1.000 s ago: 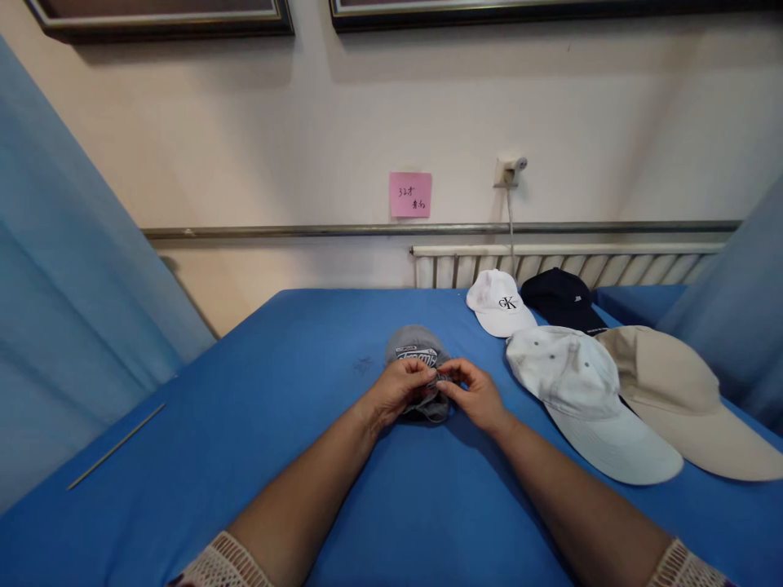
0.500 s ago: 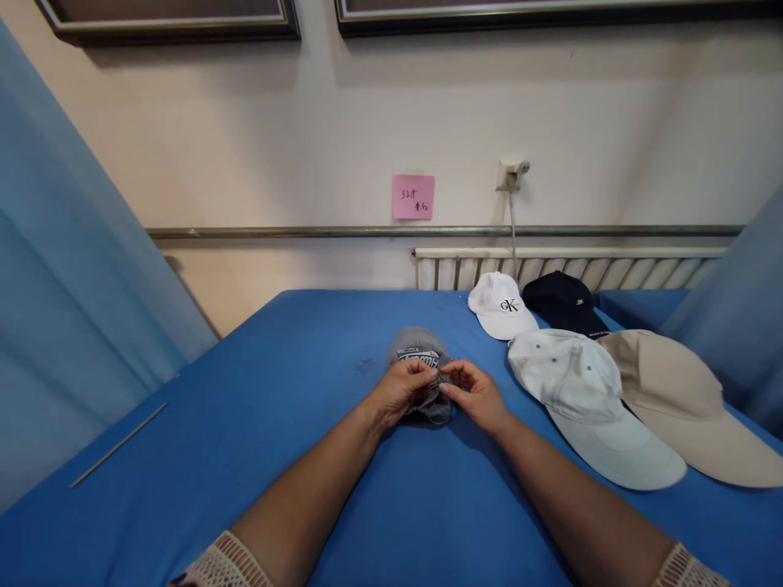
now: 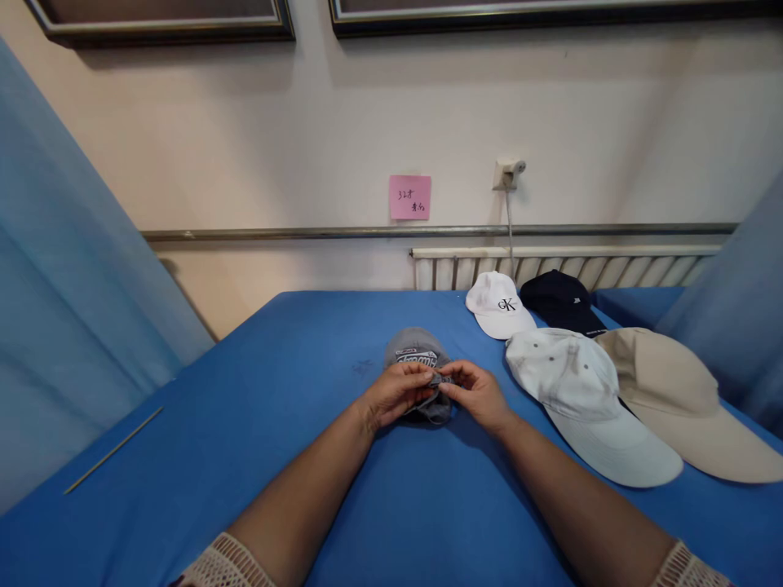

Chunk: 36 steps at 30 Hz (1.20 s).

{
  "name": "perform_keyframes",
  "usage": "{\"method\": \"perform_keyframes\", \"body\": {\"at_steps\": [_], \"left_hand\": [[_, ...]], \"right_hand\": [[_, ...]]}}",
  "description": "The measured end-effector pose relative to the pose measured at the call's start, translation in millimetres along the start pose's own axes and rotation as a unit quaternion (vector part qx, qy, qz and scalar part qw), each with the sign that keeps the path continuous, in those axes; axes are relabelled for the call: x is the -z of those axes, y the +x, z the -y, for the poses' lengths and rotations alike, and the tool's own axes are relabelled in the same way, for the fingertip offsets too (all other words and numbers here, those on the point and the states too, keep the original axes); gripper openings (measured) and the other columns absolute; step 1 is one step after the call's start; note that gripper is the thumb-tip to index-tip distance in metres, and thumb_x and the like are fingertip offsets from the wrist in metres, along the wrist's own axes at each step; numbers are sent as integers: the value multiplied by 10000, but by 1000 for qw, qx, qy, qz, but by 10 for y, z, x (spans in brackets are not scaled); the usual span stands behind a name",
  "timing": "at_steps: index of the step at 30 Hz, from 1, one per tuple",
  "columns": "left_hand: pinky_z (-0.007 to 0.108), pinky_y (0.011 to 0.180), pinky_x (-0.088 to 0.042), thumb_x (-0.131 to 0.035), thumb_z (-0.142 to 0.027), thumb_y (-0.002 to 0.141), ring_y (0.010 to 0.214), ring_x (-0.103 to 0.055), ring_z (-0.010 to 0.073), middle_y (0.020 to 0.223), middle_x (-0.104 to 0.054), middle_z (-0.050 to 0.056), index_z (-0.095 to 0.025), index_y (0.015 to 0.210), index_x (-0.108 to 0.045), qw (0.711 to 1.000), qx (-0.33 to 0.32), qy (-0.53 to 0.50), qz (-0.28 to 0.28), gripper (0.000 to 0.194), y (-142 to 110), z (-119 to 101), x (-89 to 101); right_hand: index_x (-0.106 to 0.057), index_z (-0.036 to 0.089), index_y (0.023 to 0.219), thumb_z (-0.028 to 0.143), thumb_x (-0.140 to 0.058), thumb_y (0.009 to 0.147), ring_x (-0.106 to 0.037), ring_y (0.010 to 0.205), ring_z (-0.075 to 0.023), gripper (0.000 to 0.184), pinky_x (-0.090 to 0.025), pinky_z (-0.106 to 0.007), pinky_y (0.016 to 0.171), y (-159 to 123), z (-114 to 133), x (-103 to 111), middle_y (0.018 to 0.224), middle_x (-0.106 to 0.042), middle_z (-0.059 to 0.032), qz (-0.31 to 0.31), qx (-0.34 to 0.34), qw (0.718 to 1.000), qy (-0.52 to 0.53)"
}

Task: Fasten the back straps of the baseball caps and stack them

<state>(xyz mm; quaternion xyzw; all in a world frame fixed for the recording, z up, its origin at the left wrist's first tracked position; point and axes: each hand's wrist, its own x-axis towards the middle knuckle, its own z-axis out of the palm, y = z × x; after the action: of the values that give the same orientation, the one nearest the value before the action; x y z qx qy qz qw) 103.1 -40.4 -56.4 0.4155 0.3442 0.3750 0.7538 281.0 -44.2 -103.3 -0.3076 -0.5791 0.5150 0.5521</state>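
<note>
A grey cap (image 3: pixel 416 339) with a lettered patch lies on the blue-covered table, partly hidden behind my hands. My left hand (image 3: pixel 400 390) pinches a dark grey strap-like part of the cap between thumb and fingers. From the other side my right hand (image 3: pixel 475 395) pinches the same part, its fingertips close to those of the left. Below the fingers, the cap's dark opening shows. What exactly sits between the fingertips is too small to make out.
To the right lie a white cap (image 3: pixel 498 306), a navy cap (image 3: pixel 559 297), a pale grey cap (image 3: pixel 568 379) and a beige cap (image 3: pixel 666 375). A thin stick (image 3: pixel 113 451) rests at the left edge of the table (image 3: pixel 245 456). Blue curtains (image 3: pixel 67 269) hang at both sides.
The fingers of my left hand have shifted slightly on the cap's strap-like part, and more of it shows between the hands. The view sways slightly; the other caps stay put.
</note>
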Motion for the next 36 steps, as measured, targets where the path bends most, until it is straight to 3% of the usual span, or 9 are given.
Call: {"method": "perform_keyframes", "body": {"at_steps": [5, 18, 26, 36], "left_hand": [[218, 607, -426, -839, -257, 632, 589, -565, 80, 664, -627, 24, -101, 742, -649, 1000, -1, 11, 8, 269, -15, -10, 2], [212, 498, -352, -826, -318, 607, 488, -480, 67, 545, -556, -8, -106, 678, -643, 995, -3, 92, -36, 289, 5, 0, -33], [227, 688, -478, -837, -240, 637, 674, -615, 96, 778, -644, 36, -115, 831, -646, 1000, 14, -2, -2, 300, 16, 9, 42], [209, 562, -416, -862, -285, 584, 544, -550, 72, 632, -599, -2, -109, 743, -621, 999, 14, 44, -26, 339, 37, 50, 12]], "right_hand": [[-663, 221, 917, 325, -769, 689, -631, 858, -182, 273, -495, -349, 820, -11, 8, -1, 909, -681, -28, 4, 4, 1000, -13], [-670, 211, 909, 317, -752, 702, -638, 855, -191, 246, -500, -350, 813, -30, 47, -2, 903, -693, -31, 13, 15, 998, -51], [-657, 212, 914, 329, -774, 677, -641, 839, -185, 289, -505, -348, 809, -15, 22, 15, 892, -689, -27, -12, -6, 1000, 1], [-669, 210, 911, 326, -757, 693, -624, 849, -191, 262, -496, -345, 804, -28, 17, 24, 906, -680, -34, 4, 5, 999, -51]]}}
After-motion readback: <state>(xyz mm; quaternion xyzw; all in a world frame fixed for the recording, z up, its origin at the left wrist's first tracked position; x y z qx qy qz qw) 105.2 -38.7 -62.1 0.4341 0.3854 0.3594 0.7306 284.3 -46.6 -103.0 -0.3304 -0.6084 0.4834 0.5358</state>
